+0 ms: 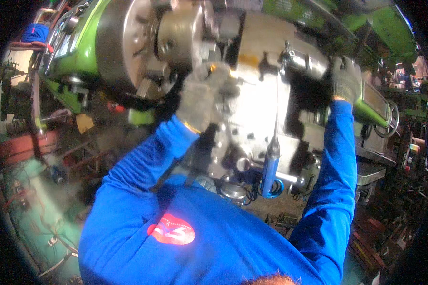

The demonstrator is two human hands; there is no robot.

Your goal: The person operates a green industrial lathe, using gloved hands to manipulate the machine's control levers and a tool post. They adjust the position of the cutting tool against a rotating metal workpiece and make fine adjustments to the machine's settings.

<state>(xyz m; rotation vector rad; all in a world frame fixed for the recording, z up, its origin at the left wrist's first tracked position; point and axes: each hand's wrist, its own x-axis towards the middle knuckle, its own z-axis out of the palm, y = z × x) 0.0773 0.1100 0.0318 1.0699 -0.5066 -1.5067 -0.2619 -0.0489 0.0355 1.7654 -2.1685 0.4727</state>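
Observation:
A large green metal lathe fills the area in front of me. Its round chuck (128,45) at the upper left carries a thick steel workpiece (178,35). My left hand (199,97), in a grey glove, is at the tool post beside the workpiece. Its fingers look curled, but blur hides what they grip. Farther right, my gloved right hand (346,80) is bent around something at the end of a shiny steel cylinder (309,62); what it grips is hidden. Between my hands, a blue-handled tool (271,164) with a long thin shaft lies on the carriage.
A handwheel (390,118) sticks out at the lathe's right end. Near my body are a round metal dial (233,191) and a steel lever (287,178). Cables (64,254) run over the green floor (38,209) at the lower left. A metal tray (371,173) sits at the right.

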